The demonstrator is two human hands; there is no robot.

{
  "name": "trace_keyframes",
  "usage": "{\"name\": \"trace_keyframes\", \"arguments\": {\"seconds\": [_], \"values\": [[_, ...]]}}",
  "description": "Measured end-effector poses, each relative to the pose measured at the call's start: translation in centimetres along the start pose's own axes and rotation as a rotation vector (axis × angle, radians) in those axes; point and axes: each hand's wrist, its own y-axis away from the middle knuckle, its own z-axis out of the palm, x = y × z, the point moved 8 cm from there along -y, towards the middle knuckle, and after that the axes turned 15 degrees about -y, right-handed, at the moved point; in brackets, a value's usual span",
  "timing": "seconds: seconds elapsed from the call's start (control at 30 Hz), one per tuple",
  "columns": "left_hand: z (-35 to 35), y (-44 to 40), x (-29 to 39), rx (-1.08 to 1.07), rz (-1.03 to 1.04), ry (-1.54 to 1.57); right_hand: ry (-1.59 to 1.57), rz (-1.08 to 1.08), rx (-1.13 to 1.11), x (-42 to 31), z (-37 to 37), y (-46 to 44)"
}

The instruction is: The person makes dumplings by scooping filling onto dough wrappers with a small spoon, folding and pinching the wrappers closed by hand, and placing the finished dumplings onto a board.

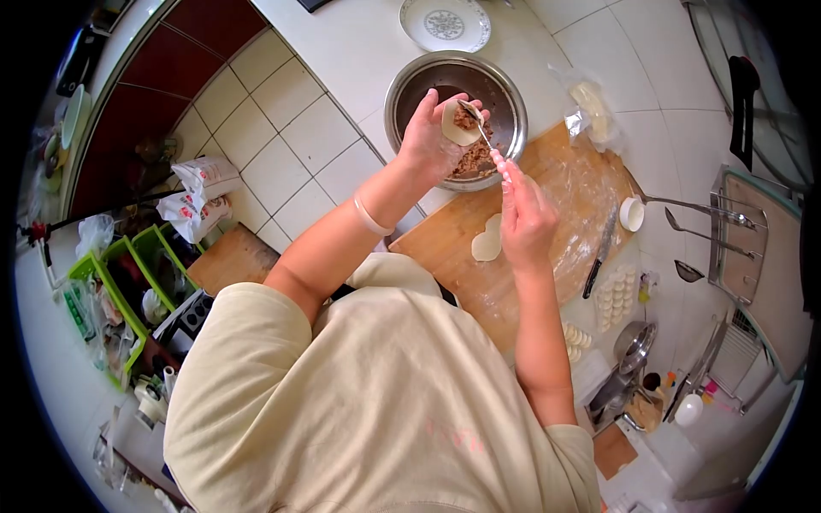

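My left hand (428,137) is held palm up over the metal bowl (400,94), with a round dumpling wrapper (451,130) resting across its fingers. Some brown minced filling (466,118) sits on that wrapper. With my right hand (526,214) I grip the pink and white handle of a spoon (499,162), whose metal end touches the filling. More filling lies in the bowl below. Loose wrappers (487,243) lie on the wooden board (547,282), just left of my right hand.
A knife (601,252) and a small white cup (631,214) lie at the board's right side. Rows of shaped dumplings (616,297) are beyond it. A patterned plate (445,24) stands behind the bowl, and a plastic bag of dough (592,113) lies at the board's far corner.
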Motion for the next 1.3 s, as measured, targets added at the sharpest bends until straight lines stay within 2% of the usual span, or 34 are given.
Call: {"name": "trace_keyframes", "arguments": {"seconds": [0.03,0.13,0.23,0.33,0.47,0.57,0.63,0.83,1.3], "values": [[0.2,0.0,-0.1,-0.013,-0.007,0.003,0.010,-0.057,0.042,-0.4,-0.4,0.1],[0.7,0.0,-0.1,-0.048,-0.011,0.017,-0.067,-0.041,0.126,-0.7,-1.6,0.1],[1.6,0.3,0.2,-0.065,-0.011,0.016,-0.047,-0.028,0.040,-1.2,-1.7,0.1],[1.8,0.3,0.1,-0.075,-0.022,0.017,-0.070,-0.040,0.120,-1.5,-2.3,0.2],[2.1,0.4,0.0,-0.096,-0.015,-0.014,-0.009,-0.023,0.111,-1.4,-2.6,-0.2],[2.0,0.3,0.2,-0.083,-0.009,0.002,-0.060,0.026,0.081,-1.0,-2.4,0.1],[1.9,0.2,0.2,-0.080,-0.005,0.014,-0.126,0.027,0.161,-0.9,-2.9,0.1],[1.7,0.0,0.6,-0.063,-0.002,0.019,-0.255,0.063,0.177,-0.7,-3.2,0.5],[2.8,0.4,-0.2,-0.094,-0.024,-0.067,-0.310,0.112,0.182,-0.6,-2.5,1.3]]}}
